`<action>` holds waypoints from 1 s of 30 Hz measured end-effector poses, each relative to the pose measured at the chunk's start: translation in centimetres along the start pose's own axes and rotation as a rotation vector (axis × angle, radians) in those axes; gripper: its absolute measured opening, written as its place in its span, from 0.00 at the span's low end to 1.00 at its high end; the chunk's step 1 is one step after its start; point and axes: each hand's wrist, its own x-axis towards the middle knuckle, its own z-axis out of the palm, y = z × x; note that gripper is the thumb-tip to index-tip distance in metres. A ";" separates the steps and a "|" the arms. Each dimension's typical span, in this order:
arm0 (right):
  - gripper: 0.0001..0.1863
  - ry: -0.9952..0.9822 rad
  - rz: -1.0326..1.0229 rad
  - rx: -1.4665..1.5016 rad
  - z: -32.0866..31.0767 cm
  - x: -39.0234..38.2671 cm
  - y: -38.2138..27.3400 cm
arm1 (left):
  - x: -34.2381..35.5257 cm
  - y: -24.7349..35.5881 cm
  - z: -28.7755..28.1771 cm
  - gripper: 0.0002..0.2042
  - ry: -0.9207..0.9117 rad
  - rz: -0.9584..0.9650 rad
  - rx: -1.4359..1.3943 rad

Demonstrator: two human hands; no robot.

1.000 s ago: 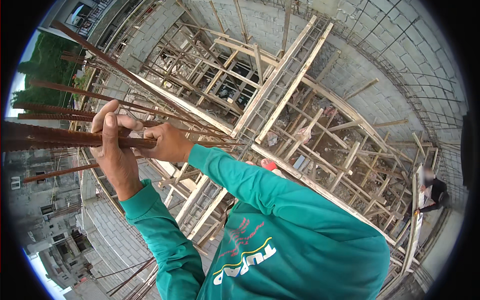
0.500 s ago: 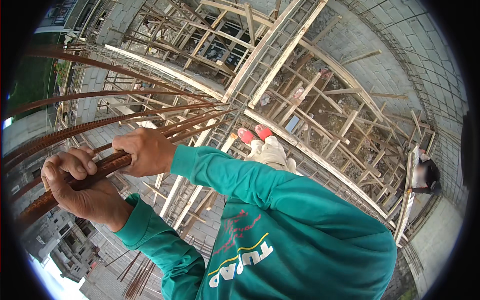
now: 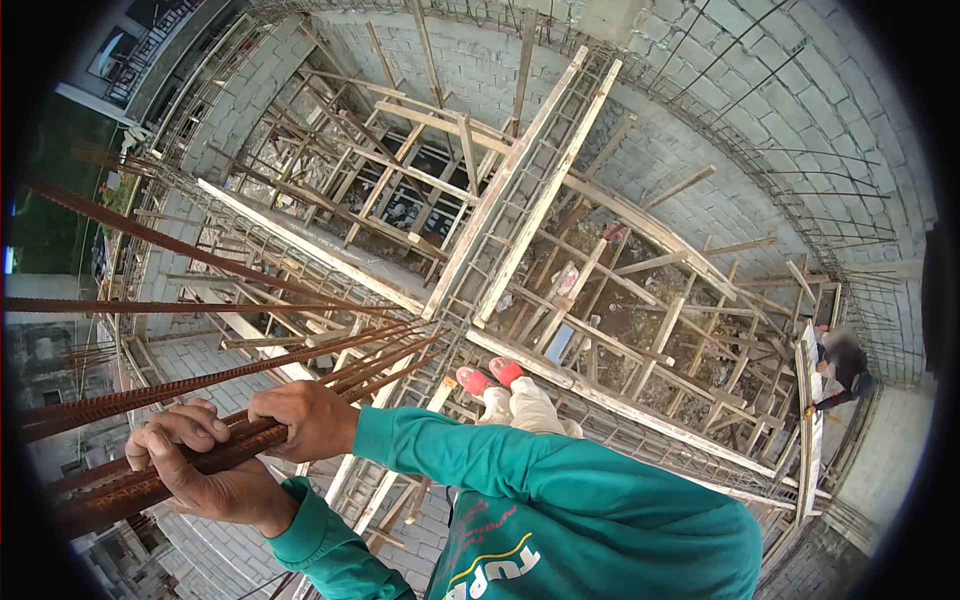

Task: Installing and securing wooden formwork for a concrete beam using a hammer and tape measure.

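Rusty rebar (image 3: pixel 150 480) fills the lower left, and against half a second ago the whole grip sits lower in the view — both hands have dropped toward the bottom edge and slid closer together. The left hand (image 3: pixel 200 470) was down at the far left then; now it is just beside the right hand (image 3: pixel 305 418), nearly touching it. The red shoes (image 3: pixel 490 377) have also moved down and a little left, and more of the timber formwork (image 3: pixel 520 210) shows above them.

Left hand: fingers curled tight around the bundle of bars, thumb (image 3: pixel 180 462) laid over the top, wrist bent back, green sleeve (image 3: pixel 320 535) running down to the lower edge. Right hand: knuckles up, fingers wrapped shut over the same bars just past the left, forearm reaching across from the right.

Bars run from the lower left rim up and right toward the beam cage (image 3: pixel 440 335) — other loose bars (image 3: pixel 180 250) fan out above them, clear of both hands. Far right, another person (image 3: pixel 842 365) stands by a plank, well apart.
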 end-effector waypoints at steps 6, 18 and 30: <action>0.13 -0.030 -0.015 0.003 0.4 0.7 -0.7 | 0.5 0.6 -0.4 0.10 0.045 0.062 0.096; 0.13 -0.050 0.013 -0.035 0.3 -1.2 -1.6 | -1.8 2.6 -0.1 0.11 0.133 -0.001 0.101; 0.16 0.027 0.082 -0.061 -0.2 -1.8 -1.3 | -1.9 2.1 -0.1 0.10 0.120 0.004 0.197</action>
